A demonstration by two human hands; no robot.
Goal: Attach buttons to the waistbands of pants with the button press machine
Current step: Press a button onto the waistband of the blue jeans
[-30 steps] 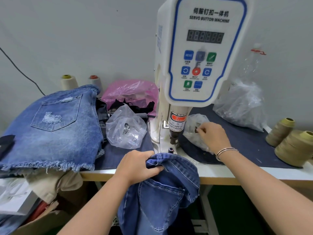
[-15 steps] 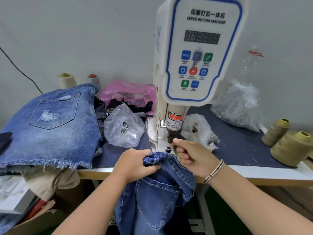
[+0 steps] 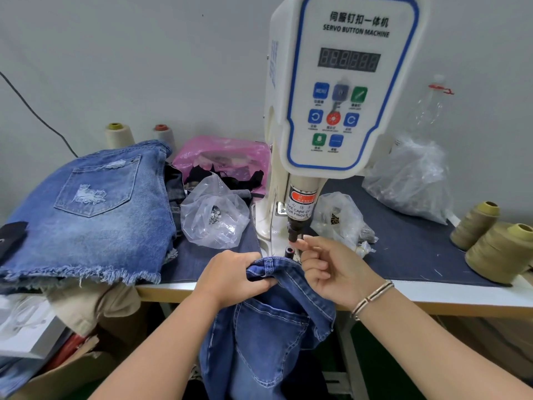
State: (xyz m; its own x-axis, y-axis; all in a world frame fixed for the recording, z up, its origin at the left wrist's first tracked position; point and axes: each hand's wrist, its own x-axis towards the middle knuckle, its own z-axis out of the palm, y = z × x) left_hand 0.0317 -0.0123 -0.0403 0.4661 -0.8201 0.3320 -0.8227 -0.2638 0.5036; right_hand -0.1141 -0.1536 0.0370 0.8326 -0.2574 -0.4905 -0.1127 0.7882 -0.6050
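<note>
Your left hand bunches the jeans' waistband by the press's lower die — your right hand's fingertips, pinched together, hover at the punch, contents unclear — no button pressed yet.

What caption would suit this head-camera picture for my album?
Left hand grips a jeans waistband at the servo button machine; right hand reaches under its press head.

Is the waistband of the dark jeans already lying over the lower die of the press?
No, the waistband, gripped by the left hand, sits just in front of the bare lower die.
</note>
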